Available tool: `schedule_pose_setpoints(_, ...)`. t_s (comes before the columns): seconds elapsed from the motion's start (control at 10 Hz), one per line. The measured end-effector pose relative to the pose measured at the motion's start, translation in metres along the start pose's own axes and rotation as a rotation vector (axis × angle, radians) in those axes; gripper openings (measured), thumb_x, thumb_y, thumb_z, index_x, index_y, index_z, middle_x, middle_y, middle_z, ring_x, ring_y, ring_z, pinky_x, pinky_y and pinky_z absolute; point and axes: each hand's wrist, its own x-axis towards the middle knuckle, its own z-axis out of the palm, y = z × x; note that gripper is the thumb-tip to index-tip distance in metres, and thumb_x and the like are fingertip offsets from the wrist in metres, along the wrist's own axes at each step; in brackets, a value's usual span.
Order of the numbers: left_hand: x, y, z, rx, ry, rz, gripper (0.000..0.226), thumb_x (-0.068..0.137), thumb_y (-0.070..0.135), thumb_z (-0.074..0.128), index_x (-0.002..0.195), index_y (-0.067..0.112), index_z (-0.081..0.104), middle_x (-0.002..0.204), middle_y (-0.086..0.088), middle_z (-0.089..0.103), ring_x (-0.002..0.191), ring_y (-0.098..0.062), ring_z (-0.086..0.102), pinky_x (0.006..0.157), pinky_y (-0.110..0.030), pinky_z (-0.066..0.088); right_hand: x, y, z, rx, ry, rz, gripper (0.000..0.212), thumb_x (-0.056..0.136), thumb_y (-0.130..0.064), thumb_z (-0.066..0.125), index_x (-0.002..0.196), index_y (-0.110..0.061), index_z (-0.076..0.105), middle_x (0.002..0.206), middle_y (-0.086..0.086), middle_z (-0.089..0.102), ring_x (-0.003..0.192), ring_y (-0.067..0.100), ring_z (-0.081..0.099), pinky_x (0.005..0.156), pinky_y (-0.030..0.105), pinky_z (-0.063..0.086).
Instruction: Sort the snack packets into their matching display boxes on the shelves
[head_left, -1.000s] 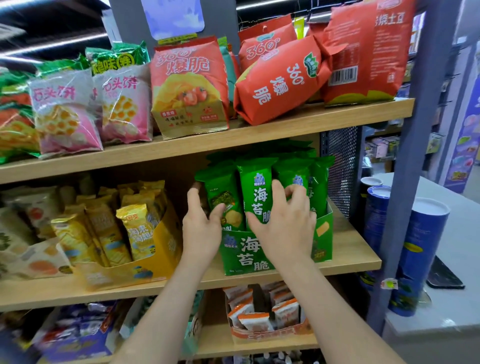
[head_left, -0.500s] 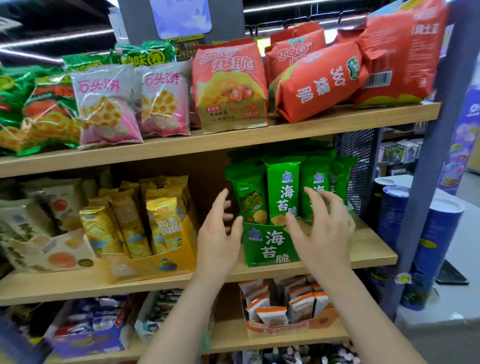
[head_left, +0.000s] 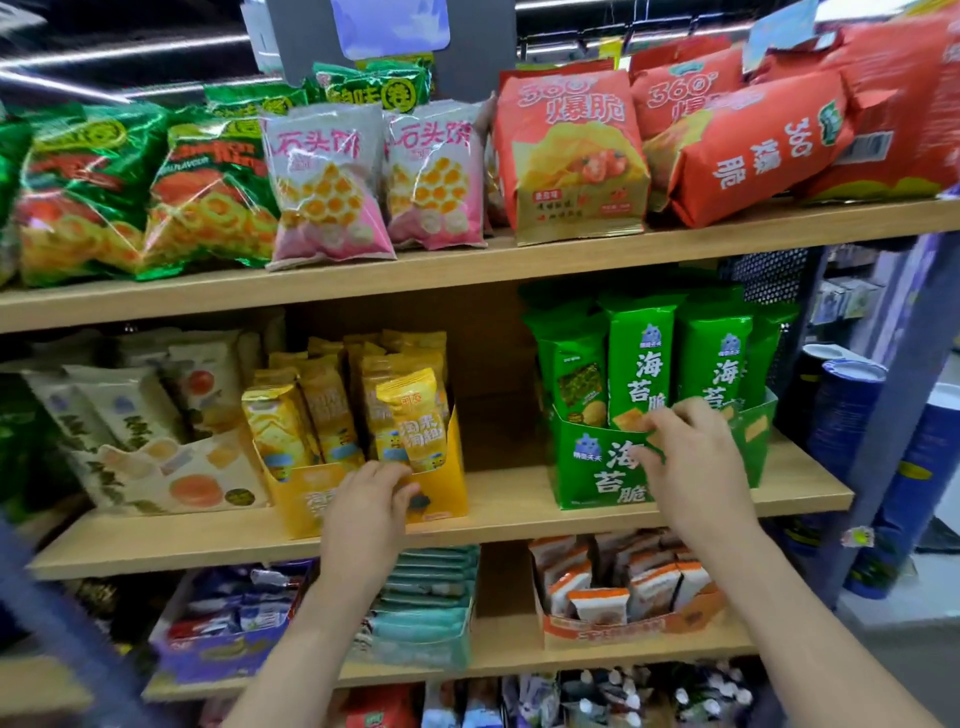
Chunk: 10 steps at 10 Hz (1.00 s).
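On the middle shelf (head_left: 509, 512) stand two display boxes. The yellow display box (head_left: 444, 483) holds several yellow packets (head_left: 415, 421), and my left hand (head_left: 366, 512) grips its front wall, fingers curled over the low front lip. To the right, the green display box (head_left: 587, 478) is filled with upright green seaweed packets (head_left: 641, 358). My right hand (head_left: 688, 460) pinches that box's front rim, thumb on the printed face. A bare gap of shelf separates the two boxes.
A white display box (head_left: 171, 483) of pale packets sits left of the yellow one. Large chip bags (head_left: 569, 150) line the top shelf. Below are a box of orange-white packets (head_left: 623, 608) and teal packs (head_left: 431, 597). Blue tubes (head_left: 844, 410) and a grey post (head_left: 906, 405) stand at right.
My left hand has left the green box and moved left to the yellow box's front. My right hand dropped from the green packets to the green box's rim. The view swung left.
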Motion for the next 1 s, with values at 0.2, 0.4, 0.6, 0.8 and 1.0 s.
schedule_pose_setpoints(0.2, -0.002, -0.017, 0.005, -0.144, 0.050, 0.139, 0.013, 0.082, 0.011, 0.075, 0.095, 0.014, 0.075, 0.090, 0.002, 0.069, 0.083, -0.021, 0.061, 0.072, -0.039, 0.053, -0.012, -0.016, 0.008, 0.021, 0.069, -0.046, 0.023, 0.076, -0.005, 0.082, 0.095, -0.003, 0.068, 0.093, 0.010, 0.052, 0.088, 0.026, 0.050, 0.073, 0.033, 0.045)
schedule_pose_setpoints(0.4, 0.002, -0.019, 0.007, -0.230, 0.079, 0.150, 0.012, 0.082, 0.010, 0.075, 0.093, 0.015, 0.075, 0.089, 0.004, 0.068, 0.083, -0.017, 0.058, 0.072, -0.032, 0.049, -0.008, -0.034, 0.018, 0.025, 0.052, -0.056, 0.022, 0.079, -0.012, 0.080, 0.097, -0.006, 0.069, 0.094, 0.010, 0.054, 0.091, 0.028, 0.051, 0.074, 0.038, 0.049)
schedule_pose_setpoints(0.6, 0.015, -0.010, 0.012, -0.195, 0.040, 0.050, 0.012, 0.088, 0.020, 0.069, 0.099, 0.018, 0.073, 0.091, 0.007, 0.064, 0.087, -0.013, 0.053, 0.074, -0.028, 0.044, -0.004, -0.047, 0.032, -0.081, 0.081, -0.050, 0.025, 0.081, -0.022, 0.078, 0.099, -0.010, 0.067, 0.095, 0.012, 0.054, 0.089, 0.029, 0.051, 0.062, 0.036, 0.049)
schedule_pose_setpoints(0.8, 0.018, 0.005, 0.007, -0.135, 0.013, -0.043, 0.029, 0.094, 0.031, 0.061, 0.119, 0.020, 0.067, 0.111, 0.004, 0.066, 0.105, -0.015, 0.056, 0.086, -0.028, 0.044, -0.008, -0.049, 0.037, -0.057, 0.140, -0.046, 0.038, 0.080, -0.017, 0.079, 0.113, -0.012, 0.061, 0.112, 0.020, 0.053, 0.102, 0.037, 0.054, 0.066, 0.043, 0.055)
schedule_pose_setpoints(1.0, -0.007, 0.003, -0.012, -0.308, 0.038, -0.030, 0.036, 0.092, 0.018, 0.064, 0.128, 0.021, 0.062, 0.126, 0.008, 0.059, 0.107, -0.010, 0.059, 0.098, -0.029, 0.048, -0.027, -0.039, 0.016, 0.096, 0.205, -0.119, 0.047, 0.083, -0.007, 0.069, 0.129, -0.013, 0.056, 0.132, 0.014, 0.045, 0.121, 0.030, 0.044, 0.097, 0.039, 0.043)
